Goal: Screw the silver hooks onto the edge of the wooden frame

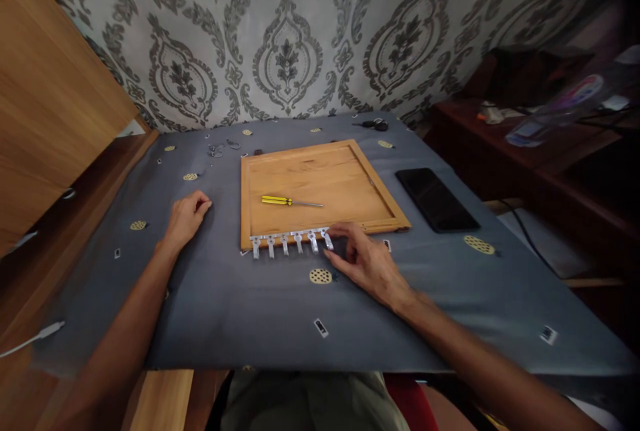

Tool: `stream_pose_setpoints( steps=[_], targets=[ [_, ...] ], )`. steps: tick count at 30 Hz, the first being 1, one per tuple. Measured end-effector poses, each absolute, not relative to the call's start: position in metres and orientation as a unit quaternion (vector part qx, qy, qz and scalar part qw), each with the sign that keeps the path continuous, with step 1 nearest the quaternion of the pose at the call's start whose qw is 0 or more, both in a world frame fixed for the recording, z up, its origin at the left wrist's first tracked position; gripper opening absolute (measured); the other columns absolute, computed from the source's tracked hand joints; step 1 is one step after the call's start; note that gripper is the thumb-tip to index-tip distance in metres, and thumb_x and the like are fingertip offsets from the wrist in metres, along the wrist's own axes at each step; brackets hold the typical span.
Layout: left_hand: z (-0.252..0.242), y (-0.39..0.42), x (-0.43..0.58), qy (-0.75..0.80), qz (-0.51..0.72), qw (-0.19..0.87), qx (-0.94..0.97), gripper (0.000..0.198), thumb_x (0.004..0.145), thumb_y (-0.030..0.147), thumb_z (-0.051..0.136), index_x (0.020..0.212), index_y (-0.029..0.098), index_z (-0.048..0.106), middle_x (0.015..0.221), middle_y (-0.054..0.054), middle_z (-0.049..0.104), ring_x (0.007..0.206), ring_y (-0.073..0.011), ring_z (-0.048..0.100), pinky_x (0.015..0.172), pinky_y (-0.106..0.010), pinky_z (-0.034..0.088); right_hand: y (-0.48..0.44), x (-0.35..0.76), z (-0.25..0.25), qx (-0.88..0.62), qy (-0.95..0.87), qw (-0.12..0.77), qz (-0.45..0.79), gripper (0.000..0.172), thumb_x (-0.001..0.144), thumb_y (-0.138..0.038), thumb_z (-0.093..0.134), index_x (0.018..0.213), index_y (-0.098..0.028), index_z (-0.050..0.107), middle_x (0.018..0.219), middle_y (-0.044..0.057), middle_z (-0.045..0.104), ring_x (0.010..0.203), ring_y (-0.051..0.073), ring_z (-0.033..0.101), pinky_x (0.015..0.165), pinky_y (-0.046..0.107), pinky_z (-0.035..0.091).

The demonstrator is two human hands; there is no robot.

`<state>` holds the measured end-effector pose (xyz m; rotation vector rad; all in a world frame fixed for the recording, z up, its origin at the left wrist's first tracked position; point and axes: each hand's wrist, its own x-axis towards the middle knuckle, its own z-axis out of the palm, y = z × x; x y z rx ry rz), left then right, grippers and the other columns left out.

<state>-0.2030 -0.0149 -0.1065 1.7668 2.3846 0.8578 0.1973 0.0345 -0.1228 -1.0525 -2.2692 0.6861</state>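
A silver metal hook rail point(298, 237) with several hooks lies along the near edge of a framed wooden panel point(310, 177). My right hand point(367, 257) pinches the rail's right end between thumb and fingers, around the last hook. On the panel's recessed face rests a screwdriver point(293, 202) with a yellow and black handle, its shaft pointing right. To the left of the panel, my left hand point(186, 219) rests on the cloth with its fingers curled closed. Whatever may be inside those fingers is hidden.
A grey cloth point(240, 317) with pineapple prints covers the table. Small metal pieces point(216, 150) lie at the back left, a dark object point(374, 125) at the back right. A black phone or tablet point(437, 199) lies right of the panel; a white cable point(47, 331) is at left.
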Motion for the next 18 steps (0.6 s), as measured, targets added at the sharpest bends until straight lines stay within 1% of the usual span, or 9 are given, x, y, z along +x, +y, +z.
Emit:
stream_pose_setpoints(
  steps=[4,7,13,18],
  targets=[
    [-0.109,-0.018,-0.207,0.774,0.323,0.056,0.542,0.017,0.082,0.036,0.055,0.076,0.020,0.057,0.071,-0.002,0.066,0.064,-0.0166,0.061,0.063,-0.027,0.047,0.034,0.198,-0.122,-0.390,-0.844,0.269,0.250,0.035,0.089,-0.040,0.055,0.117,-0.019,0.056,0.073,0.002,0.069,0.050,0.015,0.058,0.054,0.030,0.046],
    [-0.109,-0.019,-0.209,0.769,0.350,0.082,0.529,0.019,0.079,0.038,0.057,0.075,0.020,0.056,0.066,-0.001,0.064,0.057,-0.0142,0.058,0.057,-0.025,0.046,0.034,0.198,-0.121,-0.390,-0.844,0.270,0.248,0.035,0.089,-0.040,0.055,0.116,-0.019,0.057,0.072,0.001,0.068,0.049,0.015,0.057,0.054,0.030,0.046],
    [-0.105,-0.018,-0.203,0.753,0.387,0.130,0.516,0.026,0.072,0.043,0.065,0.078,0.020,0.054,0.062,0.001,0.064,0.052,-0.0122,0.057,0.051,-0.022,0.042,0.033,0.198,-0.119,-0.393,-0.847,0.262,0.246,0.033,0.089,-0.039,0.054,0.116,-0.020,0.057,0.067,0.000,0.065,0.047,0.015,0.054,0.051,0.030,0.044],
    [-0.103,-0.018,-0.197,0.746,0.411,0.159,0.499,0.028,0.070,0.042,0.067,0.077,0.021,0.050,0.062,0.000,0.066,0.050,-0.0115,0.057,0.047,-0.020,0.041,0.033,0.198,-0.118,-0.394,-0.847,0.261,0.245,0.033,0.089,-0.038,0.055,0.116,-0.020,0.058,0.068,0.001,0.066,0.048,0.015,0.055,0.052,0.029,0.044]
  ],
)
